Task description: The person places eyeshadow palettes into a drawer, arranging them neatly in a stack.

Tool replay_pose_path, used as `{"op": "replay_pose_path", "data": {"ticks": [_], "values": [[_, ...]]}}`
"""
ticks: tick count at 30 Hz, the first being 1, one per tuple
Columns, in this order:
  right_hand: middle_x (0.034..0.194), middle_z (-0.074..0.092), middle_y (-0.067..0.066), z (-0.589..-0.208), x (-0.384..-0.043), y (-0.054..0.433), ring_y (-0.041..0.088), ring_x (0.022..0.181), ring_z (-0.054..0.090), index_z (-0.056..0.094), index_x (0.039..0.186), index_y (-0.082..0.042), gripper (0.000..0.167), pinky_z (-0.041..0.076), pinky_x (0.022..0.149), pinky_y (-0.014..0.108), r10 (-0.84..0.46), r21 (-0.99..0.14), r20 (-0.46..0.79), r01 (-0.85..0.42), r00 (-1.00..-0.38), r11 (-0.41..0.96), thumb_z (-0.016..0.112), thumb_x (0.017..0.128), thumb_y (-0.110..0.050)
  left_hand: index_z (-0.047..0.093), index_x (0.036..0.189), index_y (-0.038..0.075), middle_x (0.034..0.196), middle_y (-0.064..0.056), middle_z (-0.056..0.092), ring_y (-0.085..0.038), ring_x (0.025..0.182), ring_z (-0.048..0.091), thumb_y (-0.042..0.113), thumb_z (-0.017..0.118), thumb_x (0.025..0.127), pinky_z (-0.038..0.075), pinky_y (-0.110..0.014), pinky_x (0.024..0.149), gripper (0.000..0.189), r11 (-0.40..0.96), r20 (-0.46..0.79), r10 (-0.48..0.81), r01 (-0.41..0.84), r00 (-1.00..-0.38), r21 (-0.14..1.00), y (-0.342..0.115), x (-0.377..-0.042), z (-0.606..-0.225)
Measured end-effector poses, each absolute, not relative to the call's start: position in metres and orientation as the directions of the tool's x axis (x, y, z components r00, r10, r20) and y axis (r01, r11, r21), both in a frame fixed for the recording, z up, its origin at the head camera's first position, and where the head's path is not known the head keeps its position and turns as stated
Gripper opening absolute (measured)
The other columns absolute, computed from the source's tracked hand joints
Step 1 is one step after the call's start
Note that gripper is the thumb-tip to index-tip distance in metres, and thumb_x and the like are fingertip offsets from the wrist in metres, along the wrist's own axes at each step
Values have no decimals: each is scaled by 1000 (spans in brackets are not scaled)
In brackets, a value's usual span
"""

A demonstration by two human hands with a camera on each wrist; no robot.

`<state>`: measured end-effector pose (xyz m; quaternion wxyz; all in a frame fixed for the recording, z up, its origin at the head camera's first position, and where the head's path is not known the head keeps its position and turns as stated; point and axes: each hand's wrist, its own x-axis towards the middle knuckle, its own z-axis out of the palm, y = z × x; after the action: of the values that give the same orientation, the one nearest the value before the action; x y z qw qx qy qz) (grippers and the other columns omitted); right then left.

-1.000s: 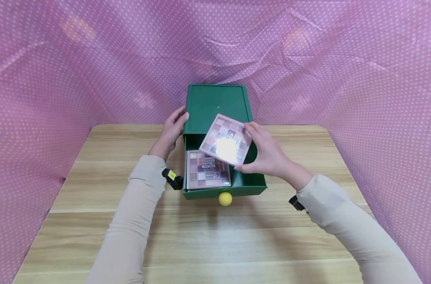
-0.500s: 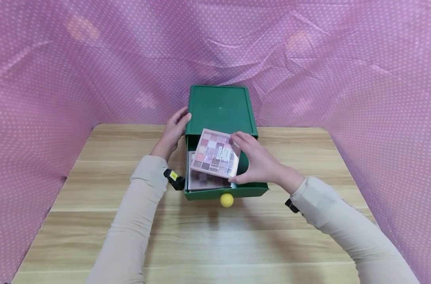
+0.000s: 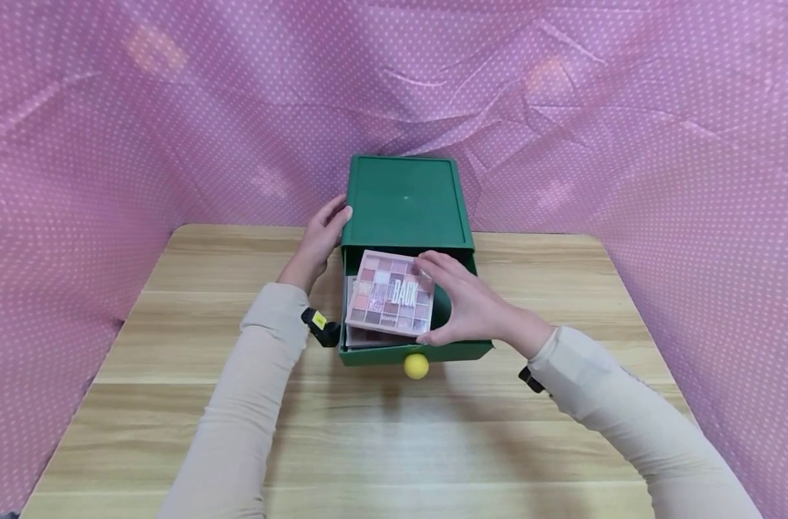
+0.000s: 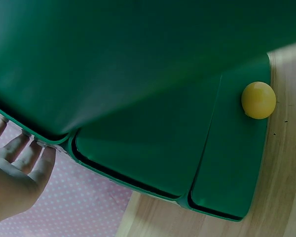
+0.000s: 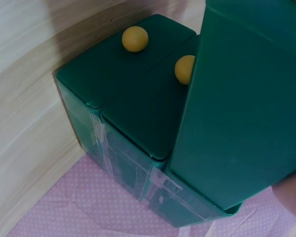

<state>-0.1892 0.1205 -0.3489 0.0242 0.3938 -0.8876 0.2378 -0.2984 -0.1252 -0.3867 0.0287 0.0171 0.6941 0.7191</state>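
Note:
A green drawer cabinet [image 3: 406, 202] stands at the table's back edge with its top drawer [image 3: 458, 352] pulled out. My right hand [image 3: 474, 306] pinches a pink eyeshadow palette [image 3: 390, 292] between thumb and fingertips at its right edge. That palette lies slightly tilted over a second eyeshadow palette [image 3: 368, 339] in the drawer's left part, covering most of it. My left hand [image 3: 319, 241] touches the cabinet's left side. In the left wrist view its fingers [image 4: 42, 168] reach out to the cabinet wall. The right wrist view shows only a sliver of my right hand [image 5: 292, 197].
A yellow ball knob [image 3: 416, 366] sticks out from the open drawer's front. Two lower drawers below it, seen in the right wrist view, carry a yellow knob [image 5: 135, 39] each. Pink dotted cloth [image 3: 394, 79] hangs around the wooden table [image 3: 394, 447].
My right hand has moved down and left with the palette, from above the drawer to over the second palette. My left hand stays at the cabinet's side.

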Motion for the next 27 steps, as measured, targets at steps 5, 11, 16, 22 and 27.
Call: {"op": "replay_pose_path", "data": {"ticks": [5, 11, 16, 22, 27], "values": [[133, 27, 12, -350, -192, 117, 22, 120, 24, 30, 132, -1, 96, 31, 94, 39, -689, -436, 149, -672, -710, 599, 73, 57, -43, 37, 132, 20, 130, -1, 36, -15, 110, 39, 34, 48, 88, 39, -34, 87, 47, -26, -14, 63, -16, -998, 1000, -125, -298, -386], [131, 28, 8, -352, -196, 111, 19, 116, 28, 33, 131, -4, 91, 33, 93, 35, -690, -444, 72, -643, -720, 624, 74, 58, -40, 36, 132, 20, 130, -1, 36, -16, 110, 39, 35, 48, 88, 39, -34, 87, 48, -24, -17, 62, -18, -998, 1000, -125, -299, -386], [133, 27, 10, -353, -198, 108, 21, 118, 25, 31, 132, -6, 91, 31, 94, 36, -714, -444, 29, -650, -699, 617, 77, 58, -34, 36, 132, 18, 130, -2, 36, -17, 109, 39, 32, 48, 88, 39, -34, 87, 48, -40, -12, 60, -14, -998, 999, -125, -298, -386], [137, 21, 13, -354, -197, 106, 24, 124, 18, 25, 135, -10, 95, 28, 96, 38, -742, -439, -27, -659, -669, 611, 78, 59, -33, 36, 132, 17, 130, -3, 36, -17, 109, 40, 30, 49, 88, 39, -34, 86, 48, -65, -22, 62, -26, -998, 998, -124, -299, -386], [138, 20, 12, -354, -198, 105, 23, 124, 17, 23, 136, -10, 97, 28, 96, 37, -755, -430, -39, -670, -655, 604, 77, 60, -37, 36, 132, 16, 129, -3, 37, -17, 108, 41, 29, 48, 88, 40, -34, 86, 47, -72, -19, 53, -23, -998, 997, -124, -299, -387]]}}
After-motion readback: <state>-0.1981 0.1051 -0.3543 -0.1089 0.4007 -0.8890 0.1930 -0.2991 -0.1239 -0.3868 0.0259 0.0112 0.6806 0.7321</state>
